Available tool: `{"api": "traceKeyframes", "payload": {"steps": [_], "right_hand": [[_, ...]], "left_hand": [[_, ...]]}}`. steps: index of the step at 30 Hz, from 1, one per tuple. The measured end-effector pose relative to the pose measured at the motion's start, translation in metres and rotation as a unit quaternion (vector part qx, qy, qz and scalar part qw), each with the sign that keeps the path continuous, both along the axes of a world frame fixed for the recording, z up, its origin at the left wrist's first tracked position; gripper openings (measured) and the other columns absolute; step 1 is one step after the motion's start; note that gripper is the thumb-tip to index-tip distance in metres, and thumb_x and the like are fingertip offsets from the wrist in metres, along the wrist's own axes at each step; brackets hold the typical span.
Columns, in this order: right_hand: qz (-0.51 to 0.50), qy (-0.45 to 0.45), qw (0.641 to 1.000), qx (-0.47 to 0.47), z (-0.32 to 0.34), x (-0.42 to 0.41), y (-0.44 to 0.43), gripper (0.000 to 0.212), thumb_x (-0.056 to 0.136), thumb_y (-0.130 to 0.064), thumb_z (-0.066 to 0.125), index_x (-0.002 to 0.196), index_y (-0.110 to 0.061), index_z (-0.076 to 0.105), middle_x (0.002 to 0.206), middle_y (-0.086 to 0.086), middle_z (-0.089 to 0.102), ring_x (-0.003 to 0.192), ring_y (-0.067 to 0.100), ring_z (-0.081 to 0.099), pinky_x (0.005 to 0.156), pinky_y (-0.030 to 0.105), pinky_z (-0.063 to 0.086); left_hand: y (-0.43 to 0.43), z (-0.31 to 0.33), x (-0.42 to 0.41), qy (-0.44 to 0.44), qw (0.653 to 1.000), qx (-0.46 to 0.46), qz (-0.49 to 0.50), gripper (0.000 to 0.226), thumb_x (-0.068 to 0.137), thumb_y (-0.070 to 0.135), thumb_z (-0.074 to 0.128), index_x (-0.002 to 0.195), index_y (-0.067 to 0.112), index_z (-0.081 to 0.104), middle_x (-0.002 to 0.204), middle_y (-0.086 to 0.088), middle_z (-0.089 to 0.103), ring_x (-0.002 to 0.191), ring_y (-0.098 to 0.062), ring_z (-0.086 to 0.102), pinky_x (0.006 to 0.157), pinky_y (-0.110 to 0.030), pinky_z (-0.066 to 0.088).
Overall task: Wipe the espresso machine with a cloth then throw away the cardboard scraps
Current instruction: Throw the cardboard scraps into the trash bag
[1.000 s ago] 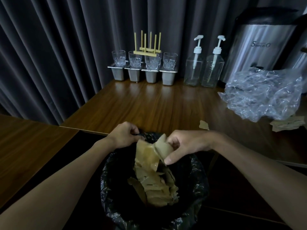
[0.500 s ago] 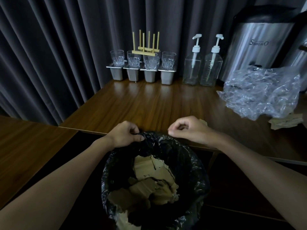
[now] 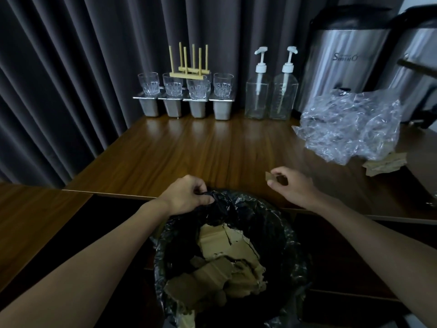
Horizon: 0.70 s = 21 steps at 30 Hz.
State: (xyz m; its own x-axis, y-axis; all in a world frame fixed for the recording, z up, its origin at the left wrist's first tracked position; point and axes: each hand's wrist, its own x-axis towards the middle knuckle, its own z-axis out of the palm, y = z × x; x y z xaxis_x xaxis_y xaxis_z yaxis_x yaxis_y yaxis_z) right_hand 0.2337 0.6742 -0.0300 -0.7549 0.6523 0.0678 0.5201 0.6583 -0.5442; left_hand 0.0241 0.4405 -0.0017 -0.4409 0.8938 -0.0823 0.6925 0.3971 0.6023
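Observation:
A bin with a black liner (image 3: 279,233) stands below the table's front edge, and several cardboard scraps (image 3: 227,256) lie inside it. My left hand (image 3: 186,195) grips the liner's rim at the far left side. Over the table edge, my right hand (image 3: 293,185) pinches a small cardboard scrap (image 3: 269,176) between thumb and fingers. More cardboard scraps (image 3: 383,163) lie on the table at the right, partly under crumpled clear plastic (image 3: 350,124). No cloth is in view.
On the wooden table (image 3: 201,147), at the back, stand several glasses on steel containers (image 3: 184,100), a wooden rack (image 3: 189,65) and two clear pump bottles (image 3: 272,91). Steel machines (image 3: 343,58) stand at the back right. A grey curtain hangs behind.
My right hand dropped a large scrap into the bin, moved up and right over the table edge, and picked up a small scrap. My left hand stayed on the liner.

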Motion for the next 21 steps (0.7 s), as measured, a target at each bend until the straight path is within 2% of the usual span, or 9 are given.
{"api": "traceKeyframes", "payload": {"steps": [4, 7, 9, 11, 13, 19, 21], "right_hand": [[0.021, 0.020, 0.999, 0.017, 0.002, -0.004, -0.004, 0.013, 0.090, -0.043, 0.064, 0.094, -0.033, 0.070, 0.111, -0.016, 0.065, 0.116, 0.015, 0.055, 0.103, 0.060, 0.031], [0.018, 0.035, 0.999, 0.008, 0.000, -0.012, -0.008, 0.005, 0.086, -0.032, 0.071, 0.082, -0.028, 0.069, 0.105, -0.014, 0.062, 0.111, 0.016, 0.056, 0.102, 0.058, 0.034], [0.004, 0.053, 0.999, -0.011, -0.003, -0.018, -0.009, 0.007, 0.084, -0.021, 0.073, 0.086, -0.022, 0.067, 0.099, -0.012, 0.059, 0.103, 0.017, 0.058, 0.098, 0.052, 0.042], [-0.008, 0.082, 0.995, -0.055, -0.002, -0.021, -0.013, 0.017, 0.083, -0.010, 0.072, 0.096, -0.015, 0.062, 0.098, -0.003, 0.063, 0.090, 0.018, 0.061, 0.083, 0.036, 0.053], [-0.014, 0.107, 0.990, -0.088, 0.002, -0.022, -0.018, 0.023, 0.085, -0.004, 0.069, 0.103, -0.013, 0.058, 0.092, 0.001, 0.065, 0.084, 0.018, 0.064, 0.072, 0.028, 0.054], [-0.034, 0.218, 0.961, -0.169, 0.035, -0.019, -0.041, 0.016, 0.088, -0.005, 0.066, 0.103, -0.013, 0.063, 0.091, 0.007, 0.069, 0.082, 0.018, 0.067, 0.064, 0.023, 0.054], [-0.017, 0.231, 0.952, -0.201, 0.048, -0.013, -0.053, 0.016, 0.087, -0.006, 0.068, 0.101, -0.014, 0.065, 0.092, 0.007, 0.071, 0.086, 0.017, 0.068, 0.072, 0.024, 0.055]], "left_hand": [[0.002, 0.002, 0.001, 0.000, 1.000, -0.008, -0.004, 0.027, 0.087, 0.039, 0.076, 0.081, 0.013, 0.068, 0.086, -0.006, 0.069, 0.084, -0.020, 0.064, 0.076, -0.041, 0.050], [0.003, 0.002, 0.001, 0.002, 1.000, -0.010, -0.006, 0.028, 0.086, 0.040, 0.076, 0.081, 0.014, 0.068, 0.086, -0.007, 0.069, 0.084, -0.022, 0.064, 0.073, -0.041, 0.049], [0.003, 0.001, 0.000, 0.001, 1.000, -0.008, -0.006, 0.028, 0.086, 0.039, 0.076, 0.081, 0.013, 0.068, 0.086, -0.007, 0.069, 0.082, -0.021, 0.064, 0.071, -0.040, 0.048], [0.003, 0.000, -0.001, 0.001, 1.000, -0.004, -0.007, 0.029, 0.086, 0.039, 0.076, 0.082, 0.012, 0.068, 0.085, -0.008, 0.069, 0.081, -0.022, 0.064, 0.069, -0.037, 0.046], [0.003, -0.001, -0.002, 0.003, 1.000, -0.001, -0.009, 0.030, 0.086, 0.040, 0.076, 0.082, 0.011, 0.068, 0.085, -0.008, 0.069, 0.081, -0.022, 0.064, 0.068, -0.036, 0.045], [0.006, 0.000, -0.004, 0.008, 1.000, -0.008, -0.021, 0.028, 0.086, 0.040, 0.076, 0.082, 0.013, 0.069, 0.085, -0.008, 0.070, 0.080, -0.020, 0.064, 0.070, -0.036, 0.048], [0.011, 0.001, 0.001, 0.010, 1.000, 0.000, -0.030, 0.026, 0.085, 0.038, 0.077, 0.081, 0.014, 0.070, 0.083, -0.007, 0.070, 0.080, -0.019, 0.064, 0.071, -0.037, 0.050]]}}
